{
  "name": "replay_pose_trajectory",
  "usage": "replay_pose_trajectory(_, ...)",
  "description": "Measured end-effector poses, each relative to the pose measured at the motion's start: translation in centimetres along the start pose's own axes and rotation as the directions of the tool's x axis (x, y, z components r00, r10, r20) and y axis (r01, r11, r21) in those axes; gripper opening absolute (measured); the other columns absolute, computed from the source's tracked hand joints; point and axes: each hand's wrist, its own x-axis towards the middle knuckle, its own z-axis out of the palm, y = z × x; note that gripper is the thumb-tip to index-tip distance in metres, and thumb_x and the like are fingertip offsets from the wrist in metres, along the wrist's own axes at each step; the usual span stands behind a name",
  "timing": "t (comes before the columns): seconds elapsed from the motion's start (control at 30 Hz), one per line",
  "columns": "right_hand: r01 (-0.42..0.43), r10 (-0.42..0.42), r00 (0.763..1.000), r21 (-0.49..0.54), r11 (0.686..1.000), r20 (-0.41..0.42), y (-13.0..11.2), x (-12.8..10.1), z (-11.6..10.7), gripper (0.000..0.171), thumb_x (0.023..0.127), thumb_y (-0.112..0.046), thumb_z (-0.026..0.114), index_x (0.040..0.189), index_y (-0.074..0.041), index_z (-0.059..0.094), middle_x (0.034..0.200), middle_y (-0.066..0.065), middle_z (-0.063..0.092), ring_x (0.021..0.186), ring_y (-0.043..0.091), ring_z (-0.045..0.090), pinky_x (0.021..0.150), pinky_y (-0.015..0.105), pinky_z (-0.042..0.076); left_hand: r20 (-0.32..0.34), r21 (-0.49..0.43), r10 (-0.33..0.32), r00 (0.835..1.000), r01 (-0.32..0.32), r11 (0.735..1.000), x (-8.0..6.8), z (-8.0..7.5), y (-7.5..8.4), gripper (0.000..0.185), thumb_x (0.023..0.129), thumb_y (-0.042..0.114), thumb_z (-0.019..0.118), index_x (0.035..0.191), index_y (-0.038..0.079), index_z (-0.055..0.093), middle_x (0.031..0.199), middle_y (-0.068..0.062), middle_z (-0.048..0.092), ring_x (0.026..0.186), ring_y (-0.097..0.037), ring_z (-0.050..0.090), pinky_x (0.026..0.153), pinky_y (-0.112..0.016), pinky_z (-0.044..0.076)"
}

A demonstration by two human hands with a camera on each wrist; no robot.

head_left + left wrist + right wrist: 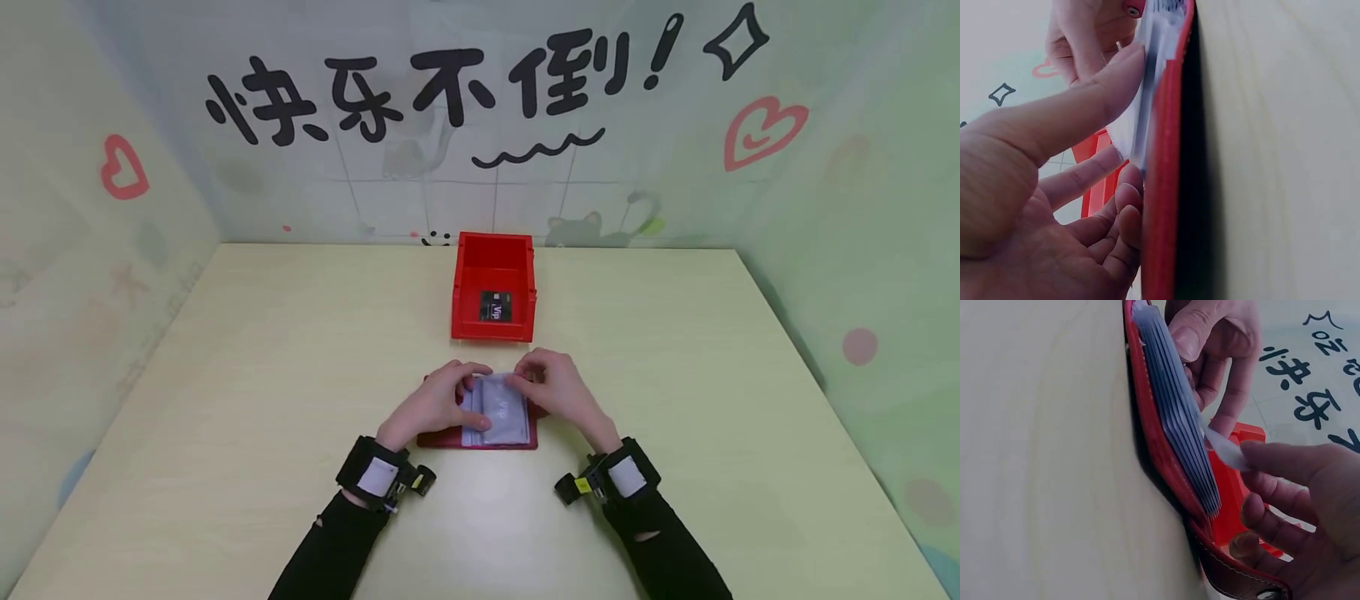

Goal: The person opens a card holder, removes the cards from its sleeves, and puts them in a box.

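A red card holder (442,440) lies opened flat on the table, its stack of clear plastic sleeves (506,414) facing up. My left hand (435,404) is at the left side of the stack, gripping it with the thumb on top and fingers along the far edge. At the upper right corner my right hand (561,388) pinches a lifted plastic sleeve (1227,452) between thumb and index finger. The right wrist view shows several layered sleeves and a strap (1235,574) with a metal snap. Whether cards sit in the sleeves, I cannot tell.
Just beyond the card holder stands a red bin (495,260) with a black card (495,307) marked "Vip" inside. The pale wooden table (300,333) meets printed backdrops at the back and both sides.
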Motion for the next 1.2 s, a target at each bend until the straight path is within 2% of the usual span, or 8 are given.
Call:
replay_pose_trajectory(0.13, -0.026, 0.015, 0.997, 0.17, 0.985, 0.071, 0.5, -0.1, 0.1, 0.026, 0.098, -0.029, 0.065, 0.084, -0.007, 0.07, 0.07, 0.008, 0.056, 0.065, 0.016, 0.053, 0.054, 0.024, 0.043, 0.001, -0.055, 0.011, 1.0, -0.011, 0.998, 0.0, -0.2, -0.3, 0.067, 0.078, 0.022, 0.088, 0.135, 0.01, 0.057, 0.1, -0.006, 0.057, 0.09, -0.016, 0.051, 0.074, -0.024, 0.045)
replay_pose_trajectory(0.37, 0.023, -0.049, 0.996, 0.294, 0.956, 0.081, 2.0, -1.2, 1.0, 0.032, 0.104, -0.025, 0.056, 0.085, -0.005, 0.071, 0.08, 0.012, 0.062, 0.079, 0.017, 0.056, 0.065, 0.022, 0.046, -0.008, -0.157, 0.06, 0.998, -0.061, 0.986, 0.3, -0.3, -1.4, 0.036, 0.095, 0.026, 0.07, 0.124, 0.007, 0.06, 0.089, -0.006, 0.063, 0.082, -0.014, 0.055, 0.073, -0.023, 0.046)
replay_pose_trajectory(0.5, 0.134, -0.135, 0.991, 0.147, 0.98, -0.003, 2.8, -1.5, 1.6, 0.019, 0.098, -0.025, 0.066, 0.105, -0.012, 0.078, 0.08, 0.003, 0.065, 0.08, 0.013, 0.055, 0.073, 0.024, 0.042, -0.021, -0.211, 0.035, 0.999, -0.039, 0.977, 0.6, -0.4, -1.4, 0.029, 0.105, 0.033, 0.052, 0.112, 0.007, 0.063, 0.082, -0.006, 0.064, 0.082, -0.015, 0.058, 0.078, -0.028, 0.047)
replay_pose_trajectory(0.6, 0.186, -0.189, 0.98, -0.067, 0.98, -0.056, 2.9, -1.7, 1.9, 0.034, 0.089, -0.03, 0.077, 0.121, -0.017, 0.075, 0.078, -0.004, 0.061, 0.081, 0.01, 0.051, 0.082, 0.031, 0.037, -0.033, -0.224, -0.009, 0.999, 0.002, 0.975, 0.5, -0.6, -1.1, 0.032, 0.105, 0.037, 0.05, 0.107, 0.008, 0.064, 0.081, -0.005, 0.065, 0.083, -0.016, 0.059, 0.08, -0.03, 0.048)
replay_pose_trajectory(0.7, 0.183, -0.203, 0.976, -0.206, 0.961, -0.082, 2.6, -1.8, 2.0, 0.046, 0.083, -0.034, 0.082, 0.124, -0.016, 0.073, 0.077, -0.004, 0.055, 0.085, 0.012, 0.048, 0.084, 0.037, 0.033, -0.05, -0.219, -0.042, 0.998, 0.03, 0.975, 0.4, -0.9, -1.0, 0.029, 0.102, 0.034, 0.056, 0.11, 0.009, 0.068, 0.087, -0.006, 0.07, 0.083, -0.016, 0.063, 0.08, -0.029, 0.051)
replay_pose_trajectory(0.9, 0.127, -0.148, 0.986, -0.22, 0.967, -0.079, 2.0, -1.8, 1.7, 0.047, 0.083, -0.035, 0.082, 0.123, -0.014, 0.073, 0.082, -0.003, 0.058, 0.089, 0.014, 0.049, 0.086, 0.038, 0.035, -0.076, -0.156, -0.07, 0.995, 0.057, 0.986, -0.1, -2.0, -1.5, 0.022, 0.097, 0.019, 0.063, 0.114, 0.008, 0.071, 0.112, -0.012, 0.07, 0.091, -0.02, 0.061, 0.077, -0.028, 0.049)
replay_pose_trajectory(1.1, 0.101, -0.122, 0.989, -0.23, 0.968, -0.082, 2.0, -1.7, 1.3, 0.046, 0.082, -0.036, 0.082, 0.122, -0.015, 0.073, 0.082, -0.002, 0.059, 0.088, 0.016, 0.049, 0.084, 0.037, 0.033, -0.145, -0.062, -0.142, 0.979, 0.135, 0.989, -0.2, -2.3, -1.4, 0.024, 0.091, 0.017, 0.074, 0.113, 0.009, 0.07, 0.081, -0.01, 0.058, 0.075, -0.02, 0.053, 0.063, -0.028, 0.042)
replay_pose_trajectory(1.2, 0.089, -0.112, 0.99, -0.236, 0.968, -0.088, 2.2, -1.6, 1.0, 0.046, 0.082, -0.035, 0.082, 0.122, -0.015, 0.073, 0.082, -0.001, 0.06, 0.088, 0.017, 0.049, 0.084, 0.038, 0.033, -0.194, -0.003, -0.134, 0.972, 0.136, 0.991, -0.3, -2.0, -0.9, 0.025, 0.089, 0.015, 0.076, 0.112, 0.008, 0.068, 0.075, -0.008, 0.056, 0.07, -0.019, 0.052, 0.061, -0.027, 0.041)
